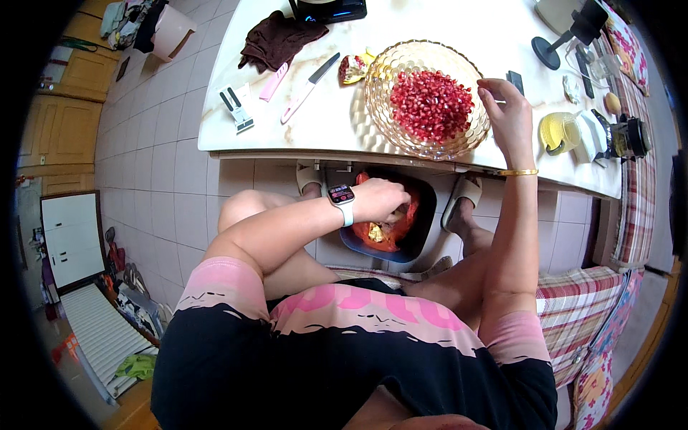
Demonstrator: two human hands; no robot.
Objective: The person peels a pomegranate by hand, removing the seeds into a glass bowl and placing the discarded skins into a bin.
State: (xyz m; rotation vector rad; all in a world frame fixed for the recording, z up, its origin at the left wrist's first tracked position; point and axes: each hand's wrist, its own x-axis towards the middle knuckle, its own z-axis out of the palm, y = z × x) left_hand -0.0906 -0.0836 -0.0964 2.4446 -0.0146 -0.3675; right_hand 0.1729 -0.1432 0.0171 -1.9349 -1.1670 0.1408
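A scalloped clear amber glass bowl [380, 115] stands near the table's front edge, with a heap of red pomegranate seeds [432, 105] inside. At the bowl's right rim is my right hand [507, 107], thumb and fingers drawn together; anything between them is too small to make out. My left hand [382, 199], a watch on its wrist, reaches down into a dark bin [425, 222] below the table. Its fingers are curled and partly hidden, so what they hold cannot be made out. A red bag [390, 244] lines the bin, with yellowish peel [375, 232] in it.
Left of the bowl lie a pomegranate piece [352, 69], a knife [309, 88], a pink-handled tool [274, 82], a dark brown cloth [278, 41] and a white slotted grater [236, 109]. A yellow cup [557, 133] and a black stand [548, 52] are on the right.
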